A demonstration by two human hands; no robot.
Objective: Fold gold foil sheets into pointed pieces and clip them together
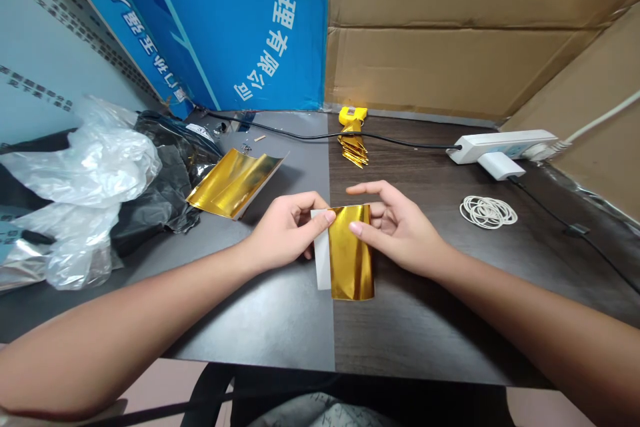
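A gold foil sheet [351, 263] with a white back stands over the middle of the desk, its white side showing as a strip along the left. My left hand [287, 230] pinches its upper left edge between thumb and fingers. On the right edge, the thumb of my right hand [403, 233] lies on the gold face, with fingers behind and the index finger stretched out above. To the left, beyond my left hand, a curled stack of gold foil sheets [233, 183] rests on the desk.
Clear and black plastic bags [107, 167] fill the left side. At the back lie a yellow object [353, 115] and folded gold foil strips [354, 149]. A black cable [300, 136] runs to a white power strip [505, 141]. White rubber bands [489, 212] sit at right; cardboard walls [425, 60] surround the desk.
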